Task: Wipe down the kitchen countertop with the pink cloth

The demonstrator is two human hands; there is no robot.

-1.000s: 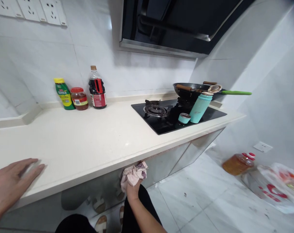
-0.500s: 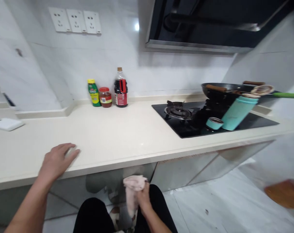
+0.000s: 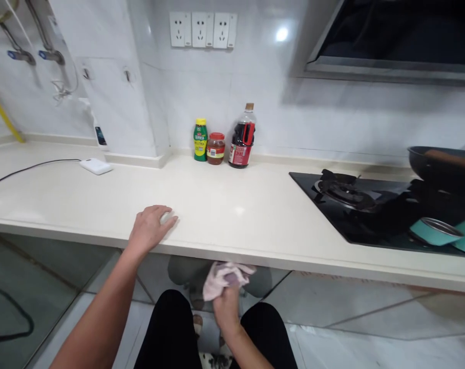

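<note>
My left hand [image 3: 151,225] rests on the cream countertop [image 3: 232,215] near its front edge, thumb and fingers apart, with a pale gap between them and nothing I can make out in it. Below the counter's front edge, my right hand [image 3: 228,305] is closed round a pale pink cloth [image 3: 227,277]. The cloth bunches up over the fist, in front of the cabinet doors and between my knees.
Against the wall stand a green bottle with a yellow cap [image 3: 201,140], a red-lidded jar [image 3: 216,148] and a dark soy sauce bottle [image 3: 242,138]. Rightward are a gas hob [image 3: 343,197], a wok [image 3: 428,159] and a turquoise cup [image 3: 436,231]. A white corded device [image 3: 96,166] lies left.
The view has swung left, bringing the taps and white spray bottle into sight. My right hand has raised the cloth, which hung down before and is now bunched near the counter edge.
</note>
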